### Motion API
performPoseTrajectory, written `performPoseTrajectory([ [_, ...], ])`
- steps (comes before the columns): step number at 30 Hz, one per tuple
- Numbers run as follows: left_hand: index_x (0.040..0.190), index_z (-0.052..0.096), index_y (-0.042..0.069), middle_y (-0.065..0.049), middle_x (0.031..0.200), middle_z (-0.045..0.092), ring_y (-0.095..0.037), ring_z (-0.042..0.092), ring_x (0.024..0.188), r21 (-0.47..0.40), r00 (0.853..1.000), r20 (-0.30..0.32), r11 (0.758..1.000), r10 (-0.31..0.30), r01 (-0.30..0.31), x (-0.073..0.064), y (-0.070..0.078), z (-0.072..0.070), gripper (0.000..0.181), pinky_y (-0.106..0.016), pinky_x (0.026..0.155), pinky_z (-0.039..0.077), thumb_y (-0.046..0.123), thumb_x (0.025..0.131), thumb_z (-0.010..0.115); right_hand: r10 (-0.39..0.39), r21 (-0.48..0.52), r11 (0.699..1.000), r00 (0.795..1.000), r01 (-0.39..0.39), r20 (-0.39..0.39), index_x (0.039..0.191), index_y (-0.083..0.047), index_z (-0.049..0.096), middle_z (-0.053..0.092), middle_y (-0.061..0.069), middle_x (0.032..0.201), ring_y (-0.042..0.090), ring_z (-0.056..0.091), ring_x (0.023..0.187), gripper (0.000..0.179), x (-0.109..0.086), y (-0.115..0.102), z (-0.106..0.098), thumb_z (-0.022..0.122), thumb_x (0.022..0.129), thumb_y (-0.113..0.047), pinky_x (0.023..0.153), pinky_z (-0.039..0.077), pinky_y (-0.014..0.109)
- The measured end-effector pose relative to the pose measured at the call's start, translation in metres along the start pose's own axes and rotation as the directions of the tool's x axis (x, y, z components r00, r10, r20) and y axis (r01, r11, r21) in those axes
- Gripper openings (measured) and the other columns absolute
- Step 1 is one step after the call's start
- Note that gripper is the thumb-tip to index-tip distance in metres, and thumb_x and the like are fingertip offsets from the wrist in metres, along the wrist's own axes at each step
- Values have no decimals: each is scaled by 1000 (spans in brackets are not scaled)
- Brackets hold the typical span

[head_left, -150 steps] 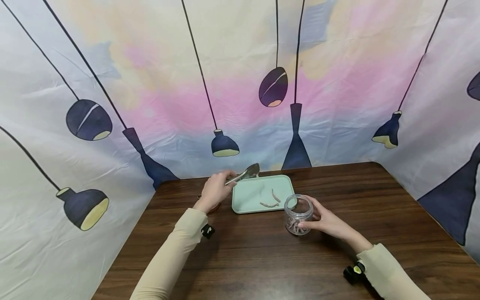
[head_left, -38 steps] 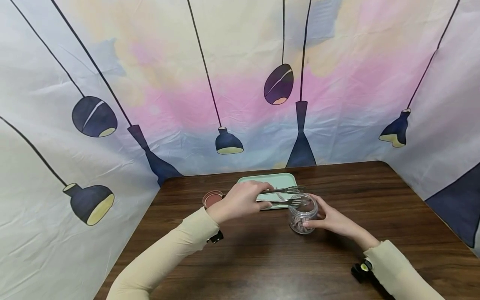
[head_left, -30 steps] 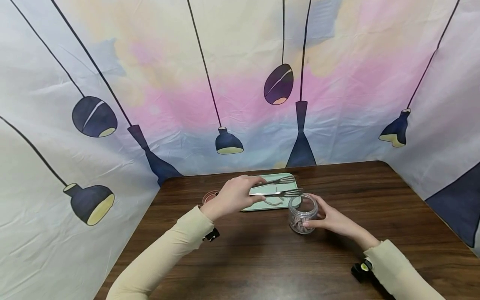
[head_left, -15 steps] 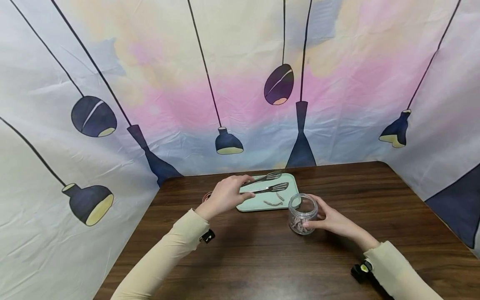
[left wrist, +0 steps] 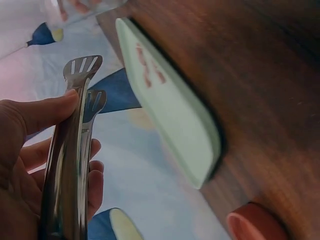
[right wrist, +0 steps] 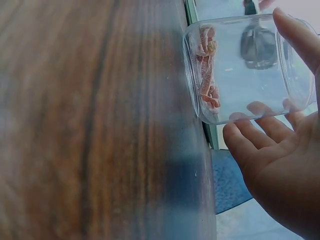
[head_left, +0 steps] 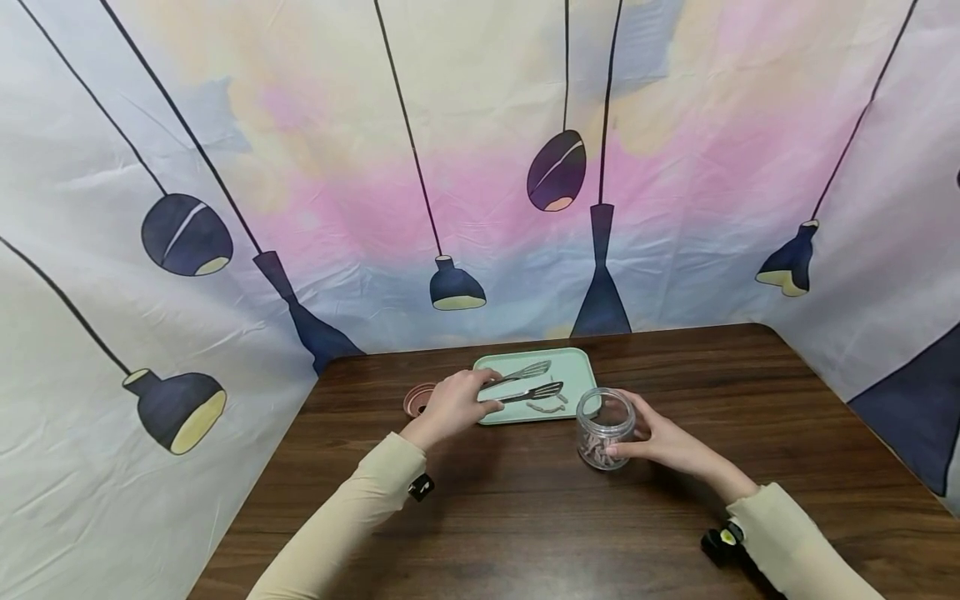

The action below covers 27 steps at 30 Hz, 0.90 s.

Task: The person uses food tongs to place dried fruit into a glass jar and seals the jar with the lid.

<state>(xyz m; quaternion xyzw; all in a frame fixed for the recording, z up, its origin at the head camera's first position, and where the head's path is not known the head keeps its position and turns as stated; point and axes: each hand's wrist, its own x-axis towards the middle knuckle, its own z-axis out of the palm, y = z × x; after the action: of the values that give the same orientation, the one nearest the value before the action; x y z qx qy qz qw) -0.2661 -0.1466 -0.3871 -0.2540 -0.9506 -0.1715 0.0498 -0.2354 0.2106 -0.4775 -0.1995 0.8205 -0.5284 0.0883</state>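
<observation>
Left hand (head_left: 450, 403) grips silver-metal tongs (head_left: 543, 390), right hand (head_left: 660, 439) clear round jar (head_left: 604, 423); pinkish strips (head_left: 596, 450) inside, 2 remain toward mint-green tray's (head_left: 576, 363) near-right corner

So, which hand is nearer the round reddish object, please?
Left: the left hand, holding tongs, is beside the reddish object; the right hand is farther right, gripping the jar.

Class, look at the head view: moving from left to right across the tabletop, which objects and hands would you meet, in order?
Reddish round item → left hand → pale green tray → clear jar → right hand.
</observation>
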Motion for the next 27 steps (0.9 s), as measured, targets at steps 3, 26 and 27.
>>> performPoseTrajectory([
  [3, 131, 66, 13, -9, 119, 70, -26, 68, 100, 6, 1000, 4, 1000, -7, 7, 2, -6, 9, 44, -44, 76, 54, 27, 91, 77, 4, 1, 1000, 1000, -4, -2, 160, -15, 19, 37, 27, 153, 48, 34, 142, 97, 0, 0, 0, 82, 87, -29, 108, 36, 61],
  [26, 129, 67, 13, -7, 112, 71, -22, 67, 94, 9, 997, 65, 999, -42, 41, 2, -19, 30, 44, -43, 76, 53, 29, 90, 78, 4, 14, 1000, 1000, -4, 9, 161, -15, 19, 34, 28, 154, 52, 36, 139, 97, 0, -1, -1, 81, 87, -29, 106, 39, 61],
  [27, 129, 67, 13, -7, 111, 71, -22, 67, 94, 9, 997, 67, 999, -41, 41, 2, -19, 30, 43, -43, 76, 53, 29, 90, 78, 4, 13, 1000, 1000, -4, 8, 160, -15, 19, 34, 28, 154, 51, 36, 139, 97, 0, -1, -1, 81, 87, -29, 106, 38, 61],
])
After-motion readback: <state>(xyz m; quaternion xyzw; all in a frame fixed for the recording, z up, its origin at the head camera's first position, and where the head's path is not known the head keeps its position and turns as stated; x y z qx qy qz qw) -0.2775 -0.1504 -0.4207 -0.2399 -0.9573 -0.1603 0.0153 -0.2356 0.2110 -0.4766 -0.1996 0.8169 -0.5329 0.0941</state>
